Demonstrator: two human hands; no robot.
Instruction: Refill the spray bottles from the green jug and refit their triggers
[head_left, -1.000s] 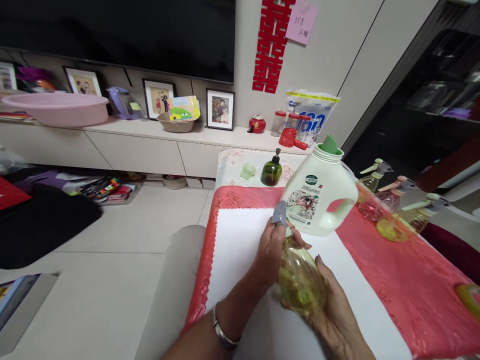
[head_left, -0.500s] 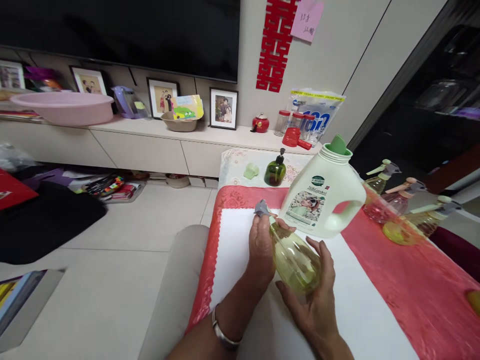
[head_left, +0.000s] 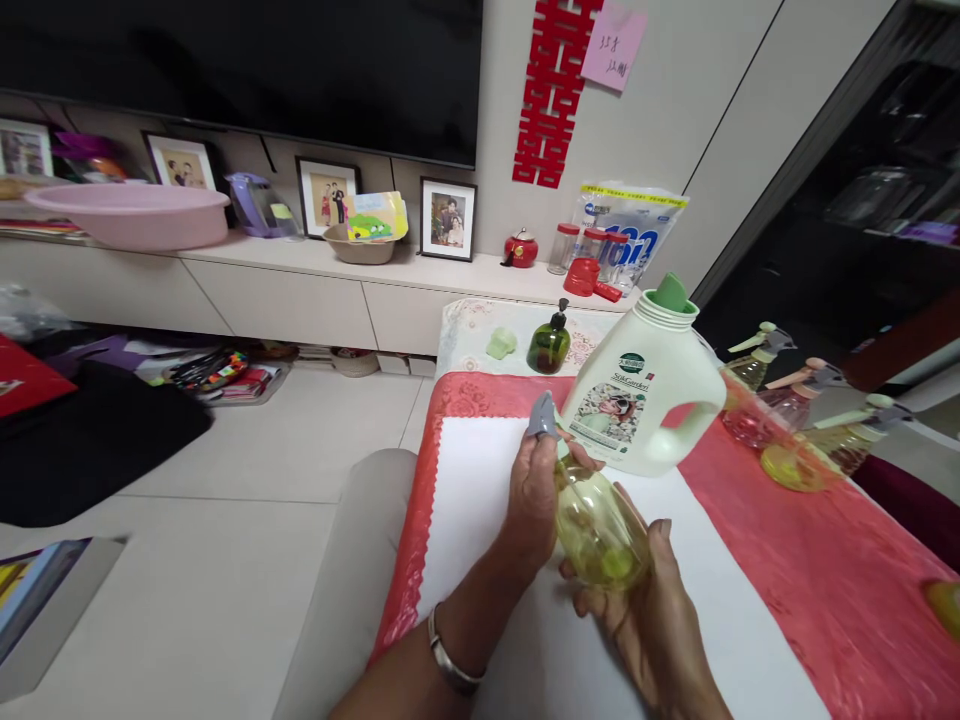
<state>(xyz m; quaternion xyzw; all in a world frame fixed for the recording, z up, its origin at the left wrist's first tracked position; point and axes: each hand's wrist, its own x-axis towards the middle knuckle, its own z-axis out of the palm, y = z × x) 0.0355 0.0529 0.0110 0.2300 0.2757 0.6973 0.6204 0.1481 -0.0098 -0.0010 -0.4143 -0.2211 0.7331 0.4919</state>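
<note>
My left hand (head_left: 534,495) is closed around the neck of a clear yellow-green spray bottle (head_left: 600,525), just under its grey spray head (head_left: 543,414). The bottle is tilted, its head up to the left and its base toward my right hand (head_left: 649,610). That hand cups the lower part of the bottle, thumb on the near right side and fingers beneath. Behind the bottle stands a large pale green detergent jug (head_left: 637,385) with a green cap (head_left: 670,292). A metal bracelet sits on my left wrist.
Several spray bottles (head_left: 806,400) stand at the right of the red-covered table (head_left: 780,540). A dark green pump bottle (head_left: 549,345) and a small pale green piece (head_left: 501,343) are at its far end. Behind runs a low cabinet with a pink basin (head_left: 135,220). A grey seat (head_left: 352,580) adjoins the left.
The spray bottle has turned in my hands, with its head raised and shifted slightly right. My right hand has moved from the bottle's side to further under its base.
</note>
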